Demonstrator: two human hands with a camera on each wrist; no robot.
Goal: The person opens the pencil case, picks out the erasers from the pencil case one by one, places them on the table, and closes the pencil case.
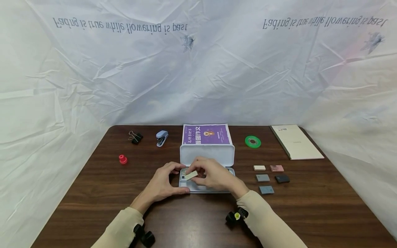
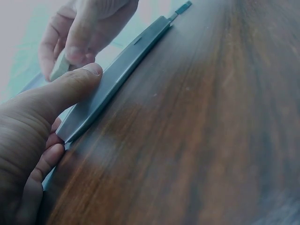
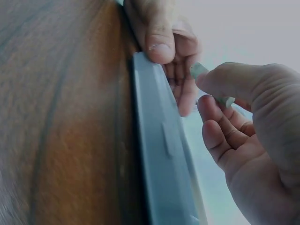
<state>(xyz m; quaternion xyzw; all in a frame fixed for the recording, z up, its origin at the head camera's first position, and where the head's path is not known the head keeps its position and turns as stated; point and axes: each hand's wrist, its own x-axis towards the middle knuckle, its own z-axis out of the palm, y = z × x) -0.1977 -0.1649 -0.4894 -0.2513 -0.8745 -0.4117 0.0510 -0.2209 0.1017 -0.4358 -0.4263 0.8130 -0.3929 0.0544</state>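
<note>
A pale blue-grey pencil case (image 1: 198, 188) lies on the table with its lid (image 1: 207, 155) raised at the back. My left hand (image 1: 162, 182) holds its left end, thumb at the front edge and fingers at the far corner. Over the left part of the open case, my right hand (image 1: 212, 174) pinches a cream-white eraser (image 1: 191, 175) between thumb and fingers, tilted. The right wrist view shows that eraser (image 3: 199, 70) partly covered by the thumb. Much of the case's inside is hidden by my right hand.
Right of the case lie several small eraser-like blocks, including a pink one (image 1: 277, 168) and a black one (image 1: 282, 178). Farther back are a green tape roll (image 1: 253, 141), a cream notebook (image 1: 296, 142), a purple book (image 1: 206, 134), a stapler (image 1: 162, 138), a binder clip (image 1: 135, 138) and a red object (image 1: 123, 159).
</note>
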